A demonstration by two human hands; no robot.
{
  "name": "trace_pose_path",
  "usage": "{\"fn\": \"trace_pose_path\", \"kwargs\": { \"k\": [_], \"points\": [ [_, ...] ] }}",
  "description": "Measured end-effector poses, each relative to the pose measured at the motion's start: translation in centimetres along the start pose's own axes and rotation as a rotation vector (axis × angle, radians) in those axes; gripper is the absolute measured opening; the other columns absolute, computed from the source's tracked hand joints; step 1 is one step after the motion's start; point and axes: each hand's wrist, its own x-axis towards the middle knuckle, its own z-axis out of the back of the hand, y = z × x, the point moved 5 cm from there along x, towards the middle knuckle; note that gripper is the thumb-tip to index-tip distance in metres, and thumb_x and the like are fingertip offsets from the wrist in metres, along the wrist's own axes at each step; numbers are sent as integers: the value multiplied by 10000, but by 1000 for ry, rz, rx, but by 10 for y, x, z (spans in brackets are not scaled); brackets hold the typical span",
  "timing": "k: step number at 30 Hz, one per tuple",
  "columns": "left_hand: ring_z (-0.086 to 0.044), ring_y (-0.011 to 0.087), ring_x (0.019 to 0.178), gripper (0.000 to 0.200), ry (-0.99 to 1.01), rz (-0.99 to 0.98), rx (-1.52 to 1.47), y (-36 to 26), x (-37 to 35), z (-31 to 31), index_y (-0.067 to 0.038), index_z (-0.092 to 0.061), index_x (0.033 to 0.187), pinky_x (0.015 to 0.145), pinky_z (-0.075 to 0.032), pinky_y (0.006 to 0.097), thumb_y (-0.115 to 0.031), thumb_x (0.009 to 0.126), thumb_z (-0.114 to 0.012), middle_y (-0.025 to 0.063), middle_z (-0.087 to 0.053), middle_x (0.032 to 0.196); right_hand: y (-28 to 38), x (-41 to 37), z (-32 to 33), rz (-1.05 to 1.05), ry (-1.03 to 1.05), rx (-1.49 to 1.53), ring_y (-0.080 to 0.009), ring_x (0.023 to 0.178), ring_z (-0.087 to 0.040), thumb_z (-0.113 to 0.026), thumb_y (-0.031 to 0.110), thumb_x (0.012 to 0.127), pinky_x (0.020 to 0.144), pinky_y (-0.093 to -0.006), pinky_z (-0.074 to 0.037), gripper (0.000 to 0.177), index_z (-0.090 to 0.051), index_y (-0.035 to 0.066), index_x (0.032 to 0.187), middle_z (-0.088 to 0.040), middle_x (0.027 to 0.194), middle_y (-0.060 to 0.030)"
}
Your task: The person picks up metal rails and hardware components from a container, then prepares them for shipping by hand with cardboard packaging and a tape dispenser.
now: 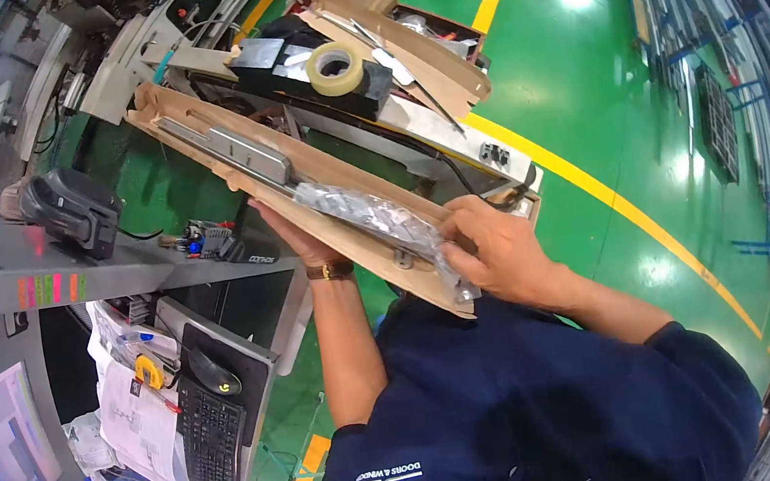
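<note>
A long open cardboard box (361, 246) slants across the middle of the view. My left hand (291, 237) supports it from below, its fingers mostly hidden behind the box. Inside the upper part lies a long grey metal piece (240, 154). A clear plastic bag (366, 209) with small parts fills the lower part. At the box's lower right end, my right hand (495, 250) has its fingers closed on the edge of the bag.
Beyond the box, a roll of tape (334, 69) lies on a black block, beside another opened cardboard box (416, 39). At lower left are a keyboard (212, 447), a mouse (212, 371), papers (136, 428) and a screen (12, 441). Metal racks (709, 28) stand at right.
</note>
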Motion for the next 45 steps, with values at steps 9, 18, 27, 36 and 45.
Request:
{"fn": "trace_pose_path", "kwargs": {
  "k": [9,18,27,36,45],
  "points": [
    [-477,275,1394,902,30,91,-148,13,-8,-5,-141,-408,1578,1162,-395,470,-785,955,-507,55,-493,1524,19,30,19,118,-87,-134,-359,1043,-688,-808,385,861,864,-435,-562,477,-618,55,1148,-600,1352,-142],
    [-423,292,1460,1003,58,-5,-32,10,-16,3,-152,-304,1640,1226,-353,493,-844,931,-454,62,-423,1613,-12,31,19,60,43,-62,-415,837,-621,-689,186,836,729,-499,-501,228,-552,30,931,-572,902,-182],
    [-522,273,1376,905,179,74,-369,8,9,12,-142,-385,1601,1152,-450,459,-803,983,-405,70,-494,1560,-63,2,20,-138,-56,-3,-378,766,-604,-669,40,777,722,-429,-507,210,-479,8,859,-593,838,-181],
    [-497,457,1380,1042,326,338,-471,44,-23,-14,-103,-336,1621,1140,-445,575,-845,907,-489,223,-454,1577,-68,23,18,-138,-316,637,-136,810,-587,-426,-56,881,755,-292,-506,261,-519,13,1115,-634,941,-94],
    [-474,475,1403,1070,202,374,-543,101,-18,42,-40,-318,1614,1187,-401,591,-779,884,-578,251,-434,1584,-16,73,-33,-168,196,-89,-369,838,-732,-580,266,951,759,-471,-550,378,-620,21,1237,-736,915,-203]
  ]
}}
